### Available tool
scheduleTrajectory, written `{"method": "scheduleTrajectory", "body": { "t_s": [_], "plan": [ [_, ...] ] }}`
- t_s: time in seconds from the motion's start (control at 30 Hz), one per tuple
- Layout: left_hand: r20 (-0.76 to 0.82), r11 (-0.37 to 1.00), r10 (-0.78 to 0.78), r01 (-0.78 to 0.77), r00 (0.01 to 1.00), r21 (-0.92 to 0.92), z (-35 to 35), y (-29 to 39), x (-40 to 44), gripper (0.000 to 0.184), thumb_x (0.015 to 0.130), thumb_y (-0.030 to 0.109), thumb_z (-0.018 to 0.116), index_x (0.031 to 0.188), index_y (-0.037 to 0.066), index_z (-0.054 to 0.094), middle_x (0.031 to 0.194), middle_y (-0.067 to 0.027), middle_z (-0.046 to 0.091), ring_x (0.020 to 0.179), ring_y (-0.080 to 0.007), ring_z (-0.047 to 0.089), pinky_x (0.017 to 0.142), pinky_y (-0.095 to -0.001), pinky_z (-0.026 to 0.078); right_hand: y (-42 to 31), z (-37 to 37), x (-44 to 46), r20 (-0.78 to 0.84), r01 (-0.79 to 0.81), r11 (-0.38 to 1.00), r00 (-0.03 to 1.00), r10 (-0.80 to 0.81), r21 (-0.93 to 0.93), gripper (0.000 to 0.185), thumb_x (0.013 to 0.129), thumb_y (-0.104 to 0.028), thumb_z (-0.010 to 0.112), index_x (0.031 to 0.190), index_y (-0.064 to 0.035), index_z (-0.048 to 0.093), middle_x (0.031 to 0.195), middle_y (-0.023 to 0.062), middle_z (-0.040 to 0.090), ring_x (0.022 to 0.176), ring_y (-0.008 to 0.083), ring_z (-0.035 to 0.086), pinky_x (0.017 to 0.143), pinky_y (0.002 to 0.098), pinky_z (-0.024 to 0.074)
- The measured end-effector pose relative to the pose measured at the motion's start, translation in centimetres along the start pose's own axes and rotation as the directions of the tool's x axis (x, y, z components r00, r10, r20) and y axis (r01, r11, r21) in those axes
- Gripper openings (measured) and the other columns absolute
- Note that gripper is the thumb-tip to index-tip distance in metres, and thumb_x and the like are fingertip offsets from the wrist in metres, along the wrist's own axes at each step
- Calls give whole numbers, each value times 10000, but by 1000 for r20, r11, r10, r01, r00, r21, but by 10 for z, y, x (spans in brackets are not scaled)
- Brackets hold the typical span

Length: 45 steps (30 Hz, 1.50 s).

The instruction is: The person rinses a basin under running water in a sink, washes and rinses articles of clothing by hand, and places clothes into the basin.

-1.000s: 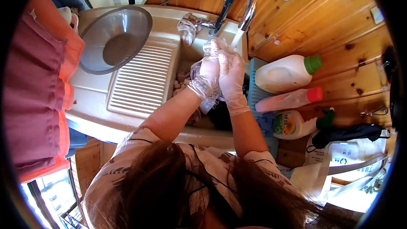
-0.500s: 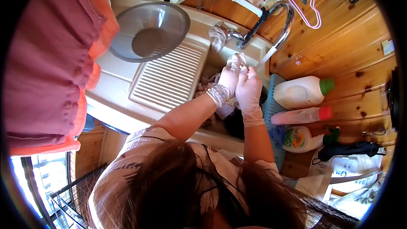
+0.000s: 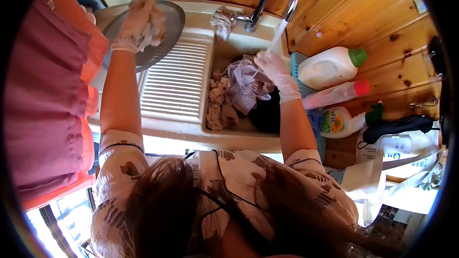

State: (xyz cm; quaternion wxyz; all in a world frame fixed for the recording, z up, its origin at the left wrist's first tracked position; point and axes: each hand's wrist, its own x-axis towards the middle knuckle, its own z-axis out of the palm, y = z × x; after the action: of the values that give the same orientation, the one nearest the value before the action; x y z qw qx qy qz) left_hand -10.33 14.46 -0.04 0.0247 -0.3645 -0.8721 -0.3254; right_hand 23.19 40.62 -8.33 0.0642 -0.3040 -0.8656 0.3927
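Observation:
My left hand (image 3: 136,24), in a thin clear glove, is over the grey basin (image 3: 172,43) at the upper left, its fingers around a pale cloth (image 3: 154,33); both are blurred. My right hand (image 3: 274,67), gloved too, hangs over the right side of the sink (image 3: 224,57), near the running water (image 3: 278,36) of the tap (image 3: 294,0). Its fingers are partly curled, and whether they hold anything is unclear. Below lie a lilac cloth (image 3: 246,86), beige cloths (image 3: 218,110) and a black cloth (image 3: 267,113).
A ribbed washboard (image 3: 174,79) lies left of the sink. Another cloth (image 3: 223,23) hangs at the tap base. To the right are a white bottle with green cap (image 3: 327,68), a pink bottle (image 3: 332,94) and a spray bottle (image 3: 340,122). Red cloth (image 3: 48,95) hangs left.
My hands, earlier together above the sink, have parted. The left has moved up and left to the basin with the pale cloth; the right stays by the water. The view has shifted.

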Motion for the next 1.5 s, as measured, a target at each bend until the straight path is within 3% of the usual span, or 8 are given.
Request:
{"method": "scheduleTrajectory", "body": {
  "t_s": [0.2, 0.4, 0.8, 0.93, 1.1, 1.2, 1.3, 1.5],
  "plan": [
    [-330, 973, 76, 3, 941, 233, 44, 14, -38, 358, 901, 331, 498, 1069, 34, 604, 1019, -205, 631, 988, -355, 594, 859, -422, 457, 18, 74, -34, -65, -26, 712, 998, -27, -702, 618, 710, -261, 765, 1166, 76, 519, 1117, 195, 610, 959, 265, 626, 848, 306, 500],
    [277, 941, 23, 73, 961, -332, 111, 100, -104, 444, 882, 339, 573, 1192, 22, 568, 1031, -219, 641, 936, -354, 626, 830, -383, 492, 52, 61, 16, 187, -19, 746, 972, -142, 665, 132, 846, 53, 503, 961, 62, 567, 975, 138, 662, 925, 228, 634, 811, 261, 503],
    [876, 174, -204, 896, 438, -407, 256, 95, -155, 717, 852, 627, 483, 1328, 92, 439, 1365, -162, 430, 1083, -288, 525, 918, -462, 398, -80, -64, -36, -149, 347, 526, 912, -382, 776, 317, 801, -66, 562, 1087, 69, 582, 1078, 121, 638, 970, 201, 592, 877, 296, 442],
    [704, -53, 364, 768, 610, -638, 233, 122, -151, 438, 862, 534, 534, 1075, 151, 555, 1022, -5, 610, 998, -204, 585, 775, -420, 473, -95, -86, -42, -242, 312, 337, 942, -233, 888, 332, 819, -68, 531, 1134, 30, 572, 1114, 123, 622, 986, 202, 588, 831, 310, 465],
    [627, -440, 396, 738, 671, -512, 174, 161, -120, 701, 897, 556, 378, 1375, 45, 334, 1322, -203, 451, 1154, -360, 488, 960, -580, 380, -61, -63, -43, -172, 152, 388, 985, 19, 909, 474, 748, 81, 480, 1221, 68, 467, 1108, 149, 588, 918, 255, 609, 847, 357, 496],
    [524, -429, 371, 642, 767, -636, 319, 63, -63, 511, 931, 423, 366, 1231, 21, 458, 1186, -165, 521, 1108, -281, 496, 962, -458, 415, 11, -19, -30, -58, 79, 442, 996, -61, 894, 511, 711, 9, 536, 1213, 71, 463, 1156, 197, 563, 1004, 301, 582, 928, 416, 447],
    [432, -216, 345, 518, 833, -827, 187, 170, -93, 322, 871, 181, 507, 1156, 30, 517, 1074, -76, 578, 942, -199, 548, 838, -341, 467, -35, -38, -62, 196, -146, 169, 923, -331, 975, 670, 775, -119, 613, 1350, 36, 306, 1237, 185, 511, 1076, 266, 543, 978, 396, 402],
    [536, 421, 203, 421, 819, -803, 185, 202, -109, 286, 851, 79, 577, 1124, -4, 575, 983, -72, 624, 865, -163, 589, 725, -280, 495, -9, 9, -21, -113, 66, 373, 988, 106, 925, 566, 814, -133, 663, 1302, -9, 405, 1111, 132, 580, 921, 218, 602, 752, 362, 515]
  ]
}}
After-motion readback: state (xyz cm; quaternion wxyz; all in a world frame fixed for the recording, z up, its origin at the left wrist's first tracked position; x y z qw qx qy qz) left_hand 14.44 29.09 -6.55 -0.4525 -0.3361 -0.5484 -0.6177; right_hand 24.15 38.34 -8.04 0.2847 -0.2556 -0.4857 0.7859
